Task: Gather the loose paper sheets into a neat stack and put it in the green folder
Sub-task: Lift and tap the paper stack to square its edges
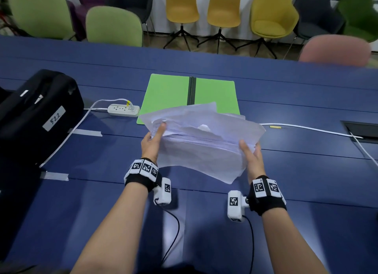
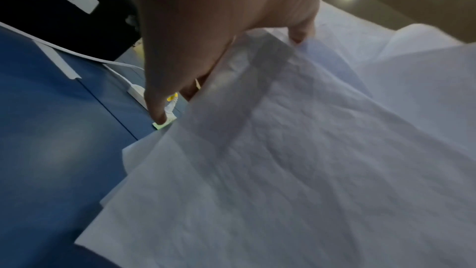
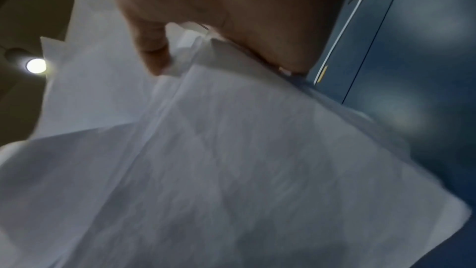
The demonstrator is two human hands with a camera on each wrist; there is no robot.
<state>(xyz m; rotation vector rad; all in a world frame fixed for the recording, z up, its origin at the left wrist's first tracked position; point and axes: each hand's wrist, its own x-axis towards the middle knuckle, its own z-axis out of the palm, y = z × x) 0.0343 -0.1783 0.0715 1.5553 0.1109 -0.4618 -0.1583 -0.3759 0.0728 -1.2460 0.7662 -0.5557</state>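
Note:
A loose bundle of white paper sheets (image 1: 204, 142) is lifted off the blue table, its edges uneven. My left hand (image 1: 153, 140) grips its left side, thumb on top. My right hand (image 1: 250, 151) grips its right side, thumb on top too. In the left wrist view the paper sheets (image 2: 296, 160) fill the frame below my left hand (image 2: 206, 27). In the right wrist view my right hand (image 3: 219, 17) pinches the paper sheets (image 3: 219, 160). The green folder (image 1: 169, 93) lies open flat just beyond the paper; its near edge is partly hidden.
A black case (image 1: 36, 114) labelled 522 sits at the left. A white power strip (image 1: 123, 110) and its cable lie left of the folder. A white cable (image 1: 306, 128) runs right to a table cutout (image 1: 362, 130). Chairs (image 1: 182, 5) line the far side.

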